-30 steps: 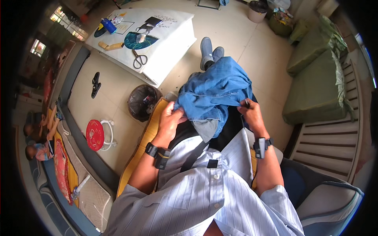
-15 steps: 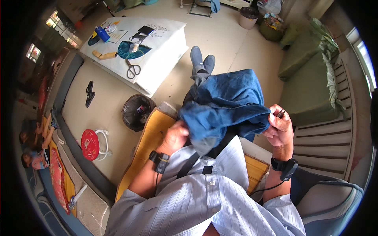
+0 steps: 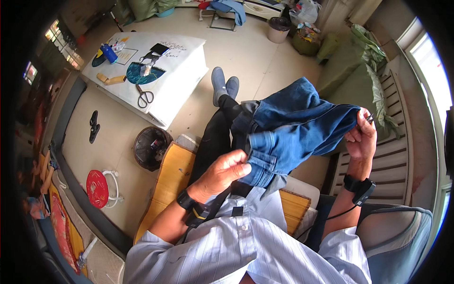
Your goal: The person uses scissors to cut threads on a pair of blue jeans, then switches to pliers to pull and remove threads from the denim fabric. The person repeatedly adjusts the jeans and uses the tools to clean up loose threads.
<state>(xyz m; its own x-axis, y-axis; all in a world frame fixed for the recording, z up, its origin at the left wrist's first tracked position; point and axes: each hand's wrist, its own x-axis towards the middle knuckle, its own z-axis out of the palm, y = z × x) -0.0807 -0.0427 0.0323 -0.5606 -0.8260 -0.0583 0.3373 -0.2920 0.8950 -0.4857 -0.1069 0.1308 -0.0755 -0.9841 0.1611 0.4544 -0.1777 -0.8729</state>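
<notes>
A pair of blue jeans (image 3: pixel 298 128) lies stretched over my lap between my two hands. My left hand (image 3: pixel 222 173) pinches the waistband end, where belt loops show, with the thumb on top. Up and to the right, my right hand (image 3: pixel 362 137) is closed on the other end of the denim and pulls it into a taut fold. Out of that same hand pokes a small dark pointed thing (image 3: pixel 370 118), too small to name. Grey lining cloth hangs out under the waistband.
Ahead to the left stands a white table (image 3: pixel 182 75) bearing scissors (image 3: pixel 144 96) and a blue bottle (image 3: pixel 109 53). A waste bin (image 3: pixel 150 163) and a red stool (image 3: pixel 97 189) are on the floor at left. Green-covered furniture (image 3: pixel 350 87) and a slatted bench (image 3: pixel 395 156) line the right.
The jeans have been turned and drawn out to the right, so the waistband now shows. My right hand has moved up and rightward; my left hand has shifted slightly right.
</notes>
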